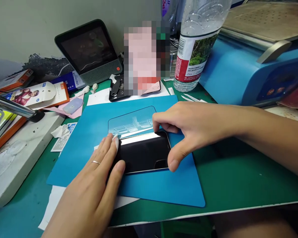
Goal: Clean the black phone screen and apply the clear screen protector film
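Note:
A smartphone (144,153) with a dark, glossy screen lies face up on a blue mat (161,190). My left hand (94,178), wearing a ring, rests over the phone's left end. Its fingers are close together and press a white tissue (117,142) against the screen; most of the tissue is hidden beneath them. At the other end, my right hand (186,129) grips the phone between thumb and curled fingers, at its near and far edges. Just behind the phone lies a clear sheet (131,120) with a dark outline and white reflections.
A screen device (86,53), a pixelated object (141,59) and a tall water bottle (197,49) stand behind the mat. A blue machine (238,72) is at the right. Boxes (37,96) and a white slab (22,162) line the left.

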`<control>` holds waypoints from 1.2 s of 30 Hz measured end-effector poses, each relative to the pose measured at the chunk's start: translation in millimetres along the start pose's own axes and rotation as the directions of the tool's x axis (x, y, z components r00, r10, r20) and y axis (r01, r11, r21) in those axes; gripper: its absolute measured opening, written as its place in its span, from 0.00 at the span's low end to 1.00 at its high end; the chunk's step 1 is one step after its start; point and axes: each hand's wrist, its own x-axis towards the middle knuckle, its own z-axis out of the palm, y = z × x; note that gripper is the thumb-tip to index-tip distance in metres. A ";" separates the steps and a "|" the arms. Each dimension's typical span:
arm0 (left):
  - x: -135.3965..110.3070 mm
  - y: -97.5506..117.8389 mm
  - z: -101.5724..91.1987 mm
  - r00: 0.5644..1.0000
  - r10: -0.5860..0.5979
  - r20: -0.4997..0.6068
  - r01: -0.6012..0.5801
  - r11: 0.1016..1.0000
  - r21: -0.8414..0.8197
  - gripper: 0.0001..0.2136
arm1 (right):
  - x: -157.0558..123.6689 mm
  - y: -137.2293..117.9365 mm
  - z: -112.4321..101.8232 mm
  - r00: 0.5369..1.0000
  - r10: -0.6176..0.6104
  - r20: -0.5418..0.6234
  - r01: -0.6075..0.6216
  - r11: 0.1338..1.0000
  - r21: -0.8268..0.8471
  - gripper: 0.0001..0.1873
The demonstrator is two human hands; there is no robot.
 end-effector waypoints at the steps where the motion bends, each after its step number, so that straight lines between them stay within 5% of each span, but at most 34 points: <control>1: -2.1 -3.3 -0.4 1.000 -0.017 0.003 0.017 1.000 0.005 0.27 | 0.2 2.0 0.7 1.000 -0.013 -0.007 0.013 1.000 0.021 0.40; 9: -15.6 4.4 2.0 0.987 0.148 0.060 -0.154 0.980 0.123 0.35 | 1.1 12.7 6.8 0.978 -0.173 -0.116 0.189 0.971 0.147 0.47; 15: -12.7 38.6 19.2 0.958 0.277 0.070 -0.284 0.948 0.141 0.41 | 1.5 12.0 8.2 0.982 -0.152 -0.109 0.170 0.967 0.189 0.46; 20: -6.2 50.1 17.1 0.942 0.332 0.049 -0.335 0.936 0.107 0.37 | 0.5 10.9 7.7 0.987 -0.124 -0.098 0.143 0.966 0.215 0.49; 27: -0.1 45.9 -6.5 0.967 0.228 0.116 -0.237 0.970 0.062 0.24 | 0.9 11.9 8.4 0.989 -0.111 -0.101 0.132 0.964 0.229 0.48; 36: -1.4 81.2 8.2 0.978 0.207 0.018 -0.207 0.978 0.011 0.23 | 0.9 12.3 10.1 0.989 -0.106 -0.104 0.129 0.961 0.244 0.47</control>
